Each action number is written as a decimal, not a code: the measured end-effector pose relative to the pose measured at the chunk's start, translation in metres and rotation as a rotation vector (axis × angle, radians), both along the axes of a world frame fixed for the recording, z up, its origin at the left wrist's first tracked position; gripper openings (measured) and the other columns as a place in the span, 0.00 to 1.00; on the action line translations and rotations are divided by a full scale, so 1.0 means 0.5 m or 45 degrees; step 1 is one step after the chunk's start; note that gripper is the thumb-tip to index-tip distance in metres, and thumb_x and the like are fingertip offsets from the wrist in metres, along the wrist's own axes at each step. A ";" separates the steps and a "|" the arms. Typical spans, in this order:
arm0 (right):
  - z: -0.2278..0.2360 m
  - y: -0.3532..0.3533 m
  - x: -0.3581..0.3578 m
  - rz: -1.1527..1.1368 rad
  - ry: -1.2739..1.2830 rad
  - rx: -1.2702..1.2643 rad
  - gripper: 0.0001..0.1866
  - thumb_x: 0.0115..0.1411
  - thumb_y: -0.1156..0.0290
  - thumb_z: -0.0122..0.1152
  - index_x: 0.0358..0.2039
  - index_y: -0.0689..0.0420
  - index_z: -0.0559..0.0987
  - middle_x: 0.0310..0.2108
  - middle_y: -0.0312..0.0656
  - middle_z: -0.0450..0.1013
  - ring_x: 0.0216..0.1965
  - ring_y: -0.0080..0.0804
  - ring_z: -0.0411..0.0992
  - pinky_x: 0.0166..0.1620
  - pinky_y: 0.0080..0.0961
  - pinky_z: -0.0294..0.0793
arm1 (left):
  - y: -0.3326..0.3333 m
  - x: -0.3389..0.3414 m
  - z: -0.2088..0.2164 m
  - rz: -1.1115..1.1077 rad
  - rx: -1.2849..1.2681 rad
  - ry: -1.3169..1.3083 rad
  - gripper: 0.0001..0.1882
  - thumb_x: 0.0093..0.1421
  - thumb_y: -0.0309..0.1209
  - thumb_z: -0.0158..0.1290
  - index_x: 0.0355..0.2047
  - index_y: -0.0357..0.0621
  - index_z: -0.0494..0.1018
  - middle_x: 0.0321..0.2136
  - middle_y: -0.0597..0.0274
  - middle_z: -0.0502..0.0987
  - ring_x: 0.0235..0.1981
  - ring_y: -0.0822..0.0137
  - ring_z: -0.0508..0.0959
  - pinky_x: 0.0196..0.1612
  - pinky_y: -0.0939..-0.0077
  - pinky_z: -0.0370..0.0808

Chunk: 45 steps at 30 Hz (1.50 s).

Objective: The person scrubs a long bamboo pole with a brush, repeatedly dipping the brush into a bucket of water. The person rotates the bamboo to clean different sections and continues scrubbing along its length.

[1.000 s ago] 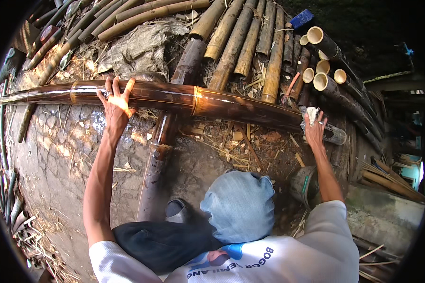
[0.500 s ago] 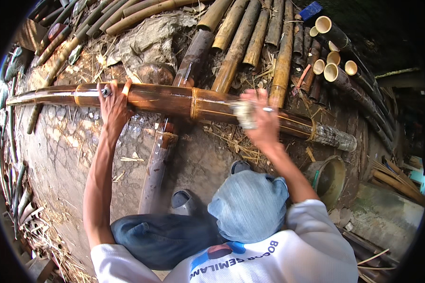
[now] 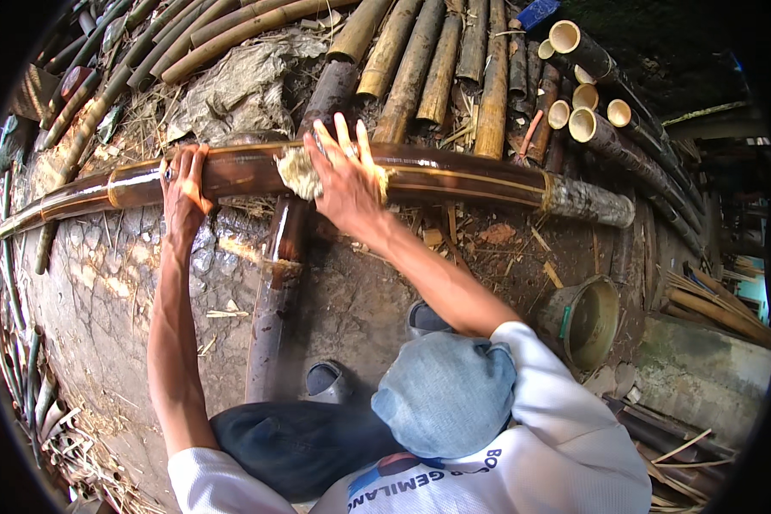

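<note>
A long, wet, dark brown bamboo pole (image 3: pixel 463 174) lies crosswise in front of me, with pale rings at its joints and a whitish right end. My left hand (image 3: pixel 184 190) is closed over its left part, fingers wrapped across the top. Against the pole's middle, my right hand (image 3: pixel 347 178) presses a pale, shaggy wad (image 3: pixel 300 174), its fingers stretched away from me. The wad shows on both sides of the palm; the rest is hidden beneath it. Under the pole runs another dark bamboo length (image 3: pixel 270 321), pointing toward me.
Several cut bamboo poles (image 3: pixel 441 73) lie beyond the pole. Hollow-ended ones (image 3: pixel 595 128) are stacked at the far right. A bucket (image 3: pixel 595 321) stands at the right, beside a concrete ledge (image 3: pixel 694 364). A crumpled grey sack (image 3: pixel 236 94) lies at the far left.
My right hand has slid left along the pole with the wad, from near its right end to the middle. The pole appears slightly rolled, and its right end sits higher in view.
</note>
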State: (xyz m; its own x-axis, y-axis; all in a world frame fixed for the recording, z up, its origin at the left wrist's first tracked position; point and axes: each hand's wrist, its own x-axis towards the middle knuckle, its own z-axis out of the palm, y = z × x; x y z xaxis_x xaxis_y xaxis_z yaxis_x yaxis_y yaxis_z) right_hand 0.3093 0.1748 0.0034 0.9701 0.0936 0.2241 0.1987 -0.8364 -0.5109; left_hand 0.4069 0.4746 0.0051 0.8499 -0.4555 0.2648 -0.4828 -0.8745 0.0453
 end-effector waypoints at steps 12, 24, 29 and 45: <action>0.019 -0.603 -0.191 -0.400 -0.039 -0.778 0.22 0.70 0.57 0.58 0.61 0.50 0.79 0.70 0.38 0.66 0.76 0.50 0.50 0.76 0.57 0.38 | 0.010 -0.013 0.011 -0.011 -0.112 -0.009 0.51 0.36 0.21 0.65 0.66 0.50 0.65 0.61 0.57 0.68 0.67 0.53 0.65 0.73 0.44 0.49; 0.061 0.018 0.099 0.488 0.046 -0.190 0.42 0.54 0.74 0.68 0.71 0.55 0.66 0.72 0.48 0.61 0.75 0.46 0.55 0.76 0.49 0.46 | 0.012 0.037 0.073 0.142 0.312 0.454 0.60 0.38 0.50 0.78 0.70 0.50 0.61 0.62 0.46 0.66 0.65 0.48 0.70 0.68 0.43 0.65; 0.104 -0.178 -0.020 0.350 0.131 -0.232 0.40 0.53 0.78 0.66 0.69 0.55 0.69 0.71 0.47 0.63 0.75 0.48 0.54 0.76 0.51 0.45 | 0.047 0.034 0.043 -0.038 0.186 0.303 0.51 0.30 0.49 0.75 0.58 0.48 0.73 0.55 0.50 0.67 0.59 0.44 0.71 0.65 0.47 0.64; 0.030 0.093 0.222 0.547 0.241 -0.263 0.40 0.58 0.73 0.64 0.71 0.62 0.62 0.72 0.52 0.59 0.74 0.53 0.54 0.75 0.51 0.47 | 0.044 0.061 0.056 0.053 0.142 0.449 0.59 0.27 0.48 0.78 0.63 0.49 0.67 0.52 0.55 0.72 0.63 0.52 0.69 0.70 0.40 0.49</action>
